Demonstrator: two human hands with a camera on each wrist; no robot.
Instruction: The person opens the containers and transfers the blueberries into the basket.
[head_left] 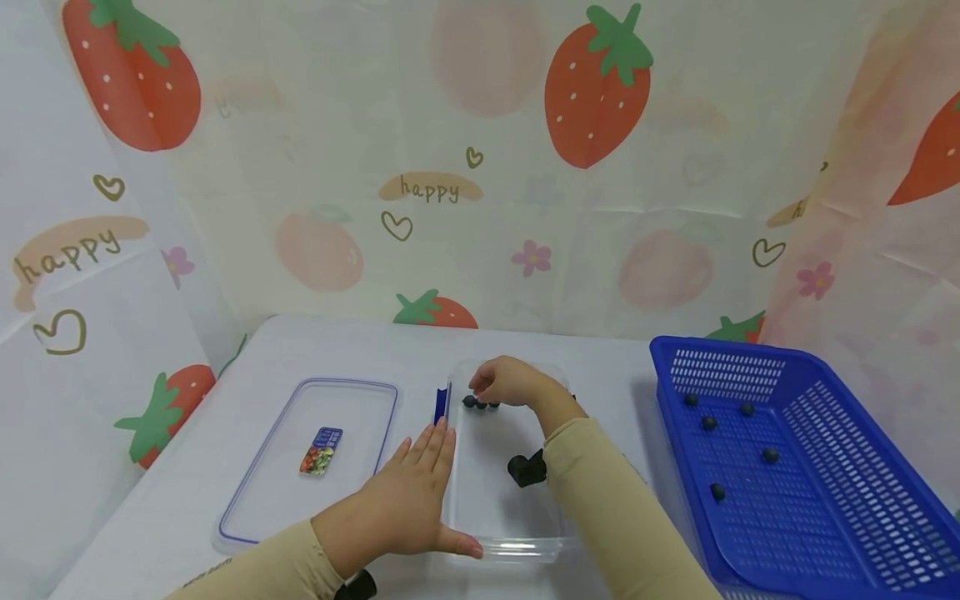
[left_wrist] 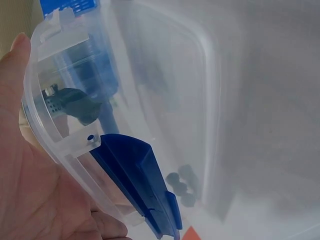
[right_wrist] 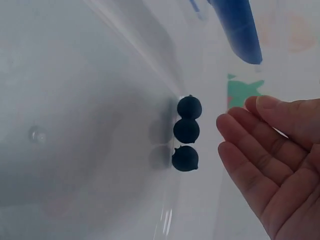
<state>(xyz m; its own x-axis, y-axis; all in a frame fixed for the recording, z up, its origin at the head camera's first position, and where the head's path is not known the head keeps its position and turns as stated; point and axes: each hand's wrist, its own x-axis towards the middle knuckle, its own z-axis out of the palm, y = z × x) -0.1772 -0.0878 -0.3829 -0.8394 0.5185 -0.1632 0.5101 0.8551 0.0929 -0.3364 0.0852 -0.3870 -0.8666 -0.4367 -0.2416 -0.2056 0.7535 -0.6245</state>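
A clear plastic box (head_left: 498,500) with a blue clip (left_wrist: 137,175) on its side stands in front of me. My left hand (head_left: 408,500) rests along the box's left side, fingers straight and thumb spread towards the near end. Three small dark round balls (right_wrist: 186,131) with tiny pointed tips sit in a row inside, at the far end. Above that end is my right hand (head_left: 517,383), its fingers loosely bent. In the right wrist view, nothing lies in its fingers (right_wrist: 250,165), which stay apart from the balls.
To the left, a clear lid (head_left: 262,492) with a blue rim and a printed label (head_left: 321,452) lies on the white table. A blue basket (head_left: 862,467) at the right holds several dark balls (head_left: 770,455). A strawberry-printed cloth (head_left: 450,250) hangs behind.
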